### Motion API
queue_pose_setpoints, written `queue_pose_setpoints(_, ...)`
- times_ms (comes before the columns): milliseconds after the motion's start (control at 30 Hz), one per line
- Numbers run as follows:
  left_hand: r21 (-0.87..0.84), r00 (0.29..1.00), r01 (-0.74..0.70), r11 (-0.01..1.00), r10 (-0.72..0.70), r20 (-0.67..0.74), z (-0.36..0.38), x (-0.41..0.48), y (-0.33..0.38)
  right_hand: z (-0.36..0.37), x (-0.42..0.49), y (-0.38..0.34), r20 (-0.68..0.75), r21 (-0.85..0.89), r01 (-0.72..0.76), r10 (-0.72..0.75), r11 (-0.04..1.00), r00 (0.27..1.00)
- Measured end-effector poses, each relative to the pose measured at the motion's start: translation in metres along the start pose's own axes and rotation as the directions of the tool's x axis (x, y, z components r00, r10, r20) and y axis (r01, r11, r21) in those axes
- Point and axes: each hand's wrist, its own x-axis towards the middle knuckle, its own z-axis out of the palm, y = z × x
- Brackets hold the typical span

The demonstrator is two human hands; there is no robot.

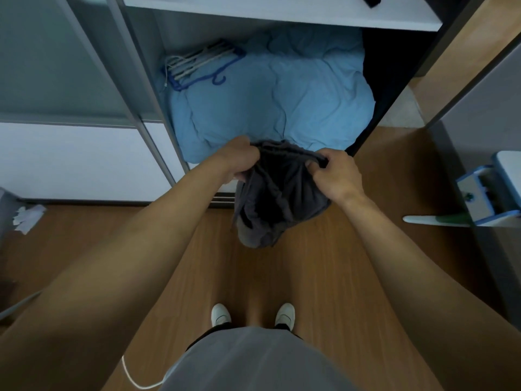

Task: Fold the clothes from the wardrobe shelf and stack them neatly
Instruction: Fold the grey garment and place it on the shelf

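We stood on the wooden floor (pixel 324 277) before the open wardrobe (pixel 180 32). In its lower compartment lay a big light blue duvet (pixel 270 91) that filled nearly the whole bottom. In front of the near edge of the duvet, above the floor, hung the dark grey garment (pixel 279 198). It was bunched and twisted, and its lower part drooped free in the air. What kind of garment it was we could not tell, because it was so crumpled. Our left grip (pixel 239 160) was clenched on the upper edge of the cloth at one side, and our right grip (pixel 337 176) grasped the same edge at the other side. The two were near each other, so the cloth sagged between them. A bundle of hangers (pixel 197 66) rested on the far left corner of the duvet.

We judged that the step in hand was to open the garment out before any fold. To do it well, it seemed best to draw the grips apart along the edge until it was tight and to give one short shake. After that we could lay it flat on the duvet, well apart from the hangers, so that the halves could meet evenly
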Motion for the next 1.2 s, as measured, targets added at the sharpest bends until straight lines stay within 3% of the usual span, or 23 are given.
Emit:
queue_pose_setpoints(200, -0.334, 0.994, 0.082, 0.939, -0.102, -0.042, 0.006, 0.003, 0.008, 0.018, -0.009, 0.007, 0.228, 0.314, -0.072, -0.001, 0.947, 0.974)
queue_pose_setpoints(400, -0.454, 0.989, 0.101, 0.885, -0.140, -0.054, 0.011, 0.009, 0.005, 0.021, -0.004, -0.001, 0.140, 0.461, -0.123, 0.065, 0.879, 0.988)
queue_pose_setpoints(500, -0.559, 0.982, 0.123, 0.820, -0.182, -0.051, 0.015, 0.007, 0.007, 0.022, -0.005, -0.010, 0.209, 0.589, -0.215, 0.111, 0.779, 0.972)
queue_pose_setpoints(600, -0.609, 0.979, 0.143, 0.780, -0.201, -0.029, 0.019, 0.002, 0.010, 0.028, -0.013, -0.016, 0.422, 0.714, -0.350, 0.026, 0.606, 0.906)
queue_pose_setpoints(733, -0.631, 0.979, 0.166, 0.758, -0.205, 0.012, 0.020, -0.002, 0.013, 0.041, -0.015, -0.017, 0.421, 0.528, -0.135, -0.120, 0.838, 0.899)
queue_pose_setpoints(867, -0.604, 0.984, 0.163, 0.780, -0.172, 0.044, 0.022, -0.003, 0.019, 0.056, -0.012, -0.015, 0.304, 0.221, -0.087, 0.016, 0.971, 0.952)
queue_pose_setpoints(1000, -0.566, 0.981, 0.131, 0.814, -0.190, -0.045, 0.013, -0.001, 0.020, 0.045, -0.002, -0.002, 0.297, -0.081, -0.104, 0.123, 0.991, 0.947)
queue_pose_setpoints(1067, -0.524, 0.974, 0.141, 0.840, -0.213, -0.078, 0.005, 0.000, 0.016, 0.032, 0.008, 0.004, 0.286, -0.014, -0.147, 0.145, 0.989, 0.947)
queue_pose_setpoints(1200, -0.326, 0.967, 0.147, 0.934, -0.205, -0.152, -0.012, 0.004, 0.008, 0.007, 0.020, -0.002, 0.186, 0.316, -0.115, 0.057, 0.942, 0.981)
